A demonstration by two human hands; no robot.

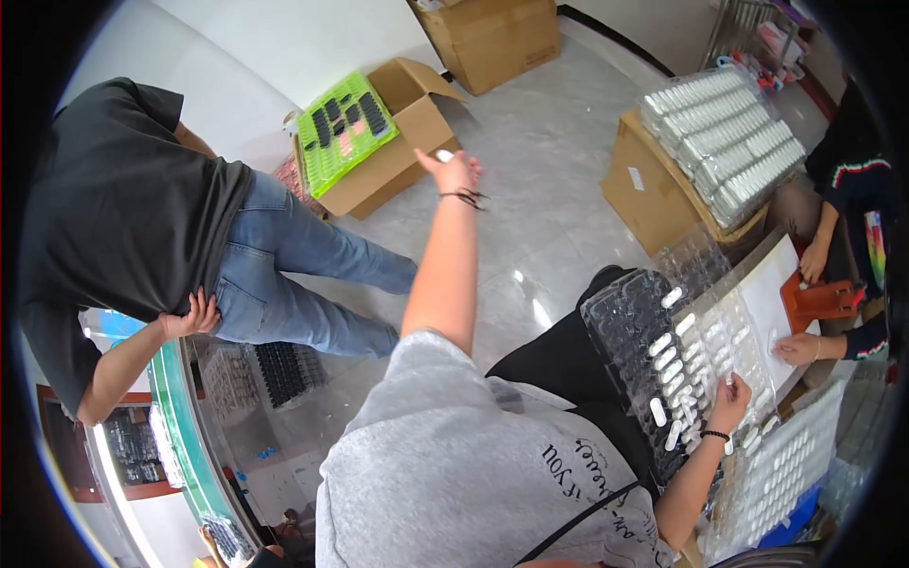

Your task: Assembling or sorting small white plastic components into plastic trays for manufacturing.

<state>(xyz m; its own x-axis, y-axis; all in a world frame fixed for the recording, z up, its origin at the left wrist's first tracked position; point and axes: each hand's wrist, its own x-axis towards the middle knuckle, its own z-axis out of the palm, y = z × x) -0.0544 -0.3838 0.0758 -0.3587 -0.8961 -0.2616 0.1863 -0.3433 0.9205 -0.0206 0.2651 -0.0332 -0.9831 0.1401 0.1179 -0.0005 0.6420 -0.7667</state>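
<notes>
My left arm reaches far out in front. My left hand (453,176) is turned palm up, its thumb apart, and holds a small white oval piece (444,155). On the right, my right hand (730,405) is over a tray of white pieces, its fingers bent and closed at one small white piece partly hidden by them. Beneath it lies a clear plastic tray (724,301), with many white oval pieces in its pockets. Several longer white pieces (660,346) lie on the black moulded tray (611,312) beside it.
A person (133,208) stands at left by a glass counter (180,407). Ahead, an open carton (379,175) bears a green tray (327,166). At right, stacked white-filled trays (724,133) top a box (630,185); a co-worker's hand (795,348) is near an orange-red holder (819,298).
</notes>
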